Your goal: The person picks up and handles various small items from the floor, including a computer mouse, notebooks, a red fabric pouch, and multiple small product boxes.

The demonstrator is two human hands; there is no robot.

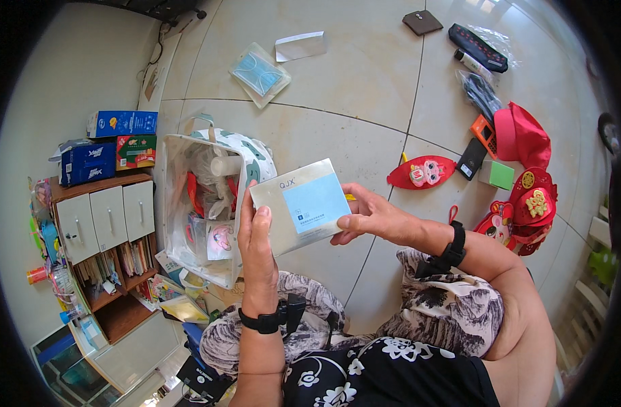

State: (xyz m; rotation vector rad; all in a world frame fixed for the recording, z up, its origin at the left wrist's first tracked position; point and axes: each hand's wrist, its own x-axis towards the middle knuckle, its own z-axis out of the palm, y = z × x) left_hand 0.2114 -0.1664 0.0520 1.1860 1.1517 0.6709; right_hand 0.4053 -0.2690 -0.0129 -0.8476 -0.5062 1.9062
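Observation:
A flat, pale box (273, 210) with a light blue panel is held up between my two hands, tilted, in front of my knees. My left hand (255, 227) grips its left edge, thumb on the front face. At the lower right corner my right hand (368, 216) pinches the box, with the thumb on top and the other fingers partly hidden behind. A bit of something yellow shows beside the right fingers. Just left of the box stands an open storage bag (256, 150), clear and white with green patches, filled with mixed items including a white cylinder (226, 166).
On the tiled floor at right lie a red pouch (419, 172), a black flat case (471, 159), a green-topped box (498, 175), a red cap (524, 136) and red ornaments (533, 203). A packet of blue masks (258, 73) lies ahead. A cabinet (108, 217) stands left.

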